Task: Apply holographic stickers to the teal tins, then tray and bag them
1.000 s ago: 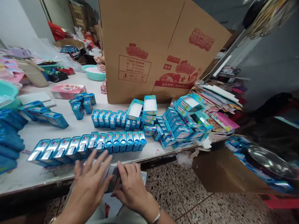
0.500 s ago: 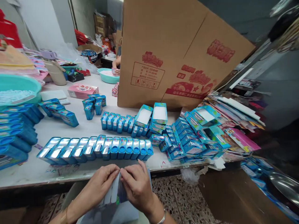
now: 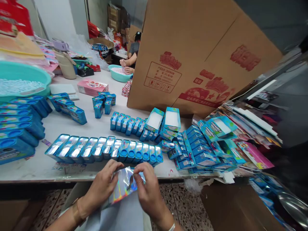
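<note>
A shiny, rainbow-reflecting film sheet (image 3: 124,185) is stretched between my hands at the table's front edge. My left hand (image 3: 104,181) pinches its left side, thumb against fingers. At its upper right corner, the thumb and fingers of my right hand (image 3: 149,189) are closed on it. Glare hides any print on the sheet. Just beyond my hands stands a row of blue flip-top candy boxes (image 3: 99,149). Pale paper or cloth (image 3: 122,215) lies below the sheet, over my lap.
A large cardboard carton (image 3: 187,41) stands at the back. Blue display trays (image 3: 172,120) and more boxes sit at right. At left are a turquoise basin (image 3: 24,72) of white candies and a bottle (image 3: 64,61). Behind, another person's hands (image 3: 127,65) work over a smaller basin (image 3: 117,75).
The sheet, earlier seen edge-on between my close-together hands, now lies spread with its shiny face showing. My hands have moved apart. The view has shifted left, and more of the other person shows.
</note>
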A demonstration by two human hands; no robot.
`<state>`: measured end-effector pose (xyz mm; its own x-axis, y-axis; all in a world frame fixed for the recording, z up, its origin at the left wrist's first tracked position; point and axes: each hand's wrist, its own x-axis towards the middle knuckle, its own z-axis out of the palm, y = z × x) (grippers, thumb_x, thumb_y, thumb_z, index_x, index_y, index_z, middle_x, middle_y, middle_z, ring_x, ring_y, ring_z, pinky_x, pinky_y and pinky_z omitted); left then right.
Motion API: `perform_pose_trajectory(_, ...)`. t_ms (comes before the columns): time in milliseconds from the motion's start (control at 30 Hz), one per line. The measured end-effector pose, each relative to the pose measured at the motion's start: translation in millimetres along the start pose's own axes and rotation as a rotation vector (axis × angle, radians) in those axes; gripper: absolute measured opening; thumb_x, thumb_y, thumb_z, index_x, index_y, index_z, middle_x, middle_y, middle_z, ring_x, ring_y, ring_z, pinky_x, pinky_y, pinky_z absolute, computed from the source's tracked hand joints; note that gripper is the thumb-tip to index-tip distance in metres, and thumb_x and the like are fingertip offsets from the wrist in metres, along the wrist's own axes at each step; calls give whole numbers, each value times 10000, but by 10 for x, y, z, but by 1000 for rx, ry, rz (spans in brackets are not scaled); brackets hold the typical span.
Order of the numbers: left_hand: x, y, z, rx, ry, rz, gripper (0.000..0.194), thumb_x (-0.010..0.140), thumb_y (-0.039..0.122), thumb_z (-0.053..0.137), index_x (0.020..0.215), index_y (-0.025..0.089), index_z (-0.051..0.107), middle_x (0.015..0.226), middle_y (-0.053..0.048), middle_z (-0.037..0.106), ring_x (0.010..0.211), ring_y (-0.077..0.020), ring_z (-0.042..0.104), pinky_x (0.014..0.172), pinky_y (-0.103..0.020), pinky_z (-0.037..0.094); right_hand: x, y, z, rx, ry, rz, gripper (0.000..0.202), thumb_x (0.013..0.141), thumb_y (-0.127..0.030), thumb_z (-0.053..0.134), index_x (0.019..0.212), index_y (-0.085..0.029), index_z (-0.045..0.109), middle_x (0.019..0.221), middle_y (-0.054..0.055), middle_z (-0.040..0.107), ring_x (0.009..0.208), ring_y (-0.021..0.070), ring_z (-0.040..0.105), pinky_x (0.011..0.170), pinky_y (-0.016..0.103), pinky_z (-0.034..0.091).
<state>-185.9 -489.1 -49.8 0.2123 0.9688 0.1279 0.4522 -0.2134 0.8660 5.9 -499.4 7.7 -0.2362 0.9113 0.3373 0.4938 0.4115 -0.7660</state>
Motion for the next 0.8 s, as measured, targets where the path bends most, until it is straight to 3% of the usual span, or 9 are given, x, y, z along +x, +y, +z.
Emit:
perform_pose_trajectory(133, -81, -106, -67, -117, -135, 31, 218, 915, 319, 570, 1094, 227, 654, 955, -45, 642, 905, -211, 625, 818, -288, 476, 449, -77, -181, 63, -210, 87, 130, 968, -196, 521, 852, -217, 577, 837, -6, 619, 831, 159, 568, 757, 277, 421)
perform_pose_trajectory(233, -86, -95, -77, -338, -165, -46, 526, 805, 538, 689, 1198, 195, 618, 850, -18, 625, 782, -196, 592, 732, -274, 461, 770, -11, -135, 117, -356, 88, 128, 940, -163, 543, 828, -206, 588, 792, -28, 598, 766, 135, 550, 710, 245, 411)
perform_pose_trajectory(300, -37, -77, -50, -517, -130, -139, 678, 778, 680, 638, 1207, 157, 602, 748, 0, 607, 671, -171, 542, 642, -257, 431, 918, 57, -52, 142, -406, 85, 129, 925, -155, 554, 808, -197, 591, 771, -36, 588, 739, 126, 540, 690, 234, 404)
perform_pose_trajectory(400, 91, -57, 24, -650, -83, -282, 638, 789, 733, 586, 996, 132, 647, 552, 35, 543, 531, -134, 459, 558, -236, 361, 1042, 148, 62, 130, -421, 94, 118, 912, -153, 562, 807, -190, 600, 766, -38, 596, 728, 124, 541, 683, 233, 401)
perform_pose_trajectory(467, 179, -61, 87, -662, -61, -358, 563, 805, 707, 595, 772, 146, 631, 463, 42, 501, 472, -117, 424, 530, -231, 330, 1085, 194, 112, 89, -419, 101, 105, 919, -157, 557, 832, -192, 604, 781, -34, 611, 735, 129, 551, 685, 238, 401)
perform_pose_trajectory(533, 244, -86, 157, -659, -10, -415, 556, 812, 690, 600, 670, 153, 610, 417, 44, 483, 431, -104, 397, 505, -227, 306, 1109, 231, 150, 4, -402, 92, 101, 929, -157, 556, 849, -197, 602, 800, -28, 628, 760, 139, 562, 711, 252, 399)
perform_pose_trajectory(667, 293, -162, 280, -643, 112, -466, 572, 808, 697, 596, 733, 135, 671, 392, 62, 456, 394, -100, 385, 467, -216, 286, 1128, 292, 227, -223, -317, 17, 96, 932, -133, 559, 874, -203, 589, 905, 10, 651, 896, 181, 573, 818, 310, 387)
perform_pose_trajectory(800, 297, -195, 357, -639, 155, -486, 585, 788, 714, 603, 730, 136, 675, 410, 67, 446, 392, -101, 382, 442, -215, 282, 1146, 360, 301, -312, -276, -45, 88, 927, -121, 558, 913, -205, 580, 1195, 71, 615, 1163, 233, 518, 947, 367, 371)
